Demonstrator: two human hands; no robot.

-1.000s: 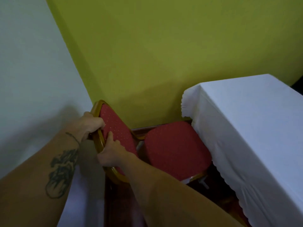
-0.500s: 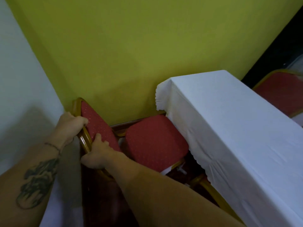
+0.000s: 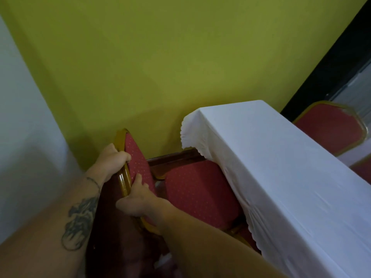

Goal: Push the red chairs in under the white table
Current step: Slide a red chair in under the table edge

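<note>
A red chair [image 3: 200,189] with a gold frame stands by the near side of the white table [image 3: 285,169]. Its seat reaches partly under the hanging tablecloth. My left hand [image 3: 112,159] grips the upper part of the chair's backrest [image 3: 138,161]. My right hand [image 3: 138,199] grips the backrest's lower part, thumb on the red padding. A second red chair [image 3: 331,127] stands on the far side of the table, at the right edge of the view.
A green wall [image 3: 160,67] rises right behind the chair and the table's end. A white wall [image 3: 22,127] is at the left. A dark door frame [image 3: 329,65] runs along the upper right. Dark red floor lies below the chair.
The chair has slid right, its seat farther under the tablecloth. My view has swung right, and the second red chair beyond the table has come into sight.
</note>
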